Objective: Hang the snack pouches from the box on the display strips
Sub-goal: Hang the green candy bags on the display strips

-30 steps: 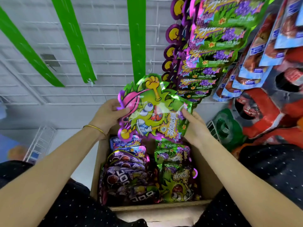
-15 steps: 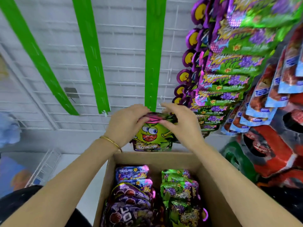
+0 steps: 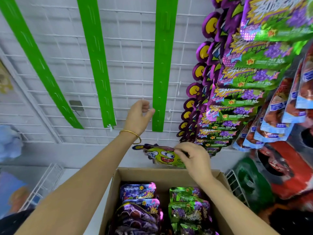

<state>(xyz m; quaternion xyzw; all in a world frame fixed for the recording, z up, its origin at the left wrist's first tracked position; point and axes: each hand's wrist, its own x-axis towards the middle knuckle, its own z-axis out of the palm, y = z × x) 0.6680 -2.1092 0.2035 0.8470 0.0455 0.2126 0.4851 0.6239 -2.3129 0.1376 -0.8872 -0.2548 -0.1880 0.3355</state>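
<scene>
My right hand [image 3: 193, 160] pinches the top edge of a green snack pouch [image 3: 163, 156] with a cartoon face, holding it just above the far rim of the cardboard box [image 3: 160, 173]. My left hand [image 3: 138, 117] is raised beside the lower end of a bare green display strip [image 3: 160, 68]. Its fingers are curled and its thumb tip meets the strip's left edge. Purple pouches [image 3: 138, 209] and green pouches [image 3: 188, 207] fill the box in two stacks.
Two more bare green strips [image 3: 96, 56] [image 3: 33, 56] hang on the white wire grid [image 3: 128, 48] to the left. A strip full of green-purple pouches [image 3: 237, 85] hangs right, with blue-red packs [image 3: 279, 116] beyond. A white wire rack [image 3: 42, 184] stands lower left.
My left hand let go of the pouch and rose to the strip's lower end. My right hand alone holds the pouch, now lower and to the right. The view tilted upward.
</scene>
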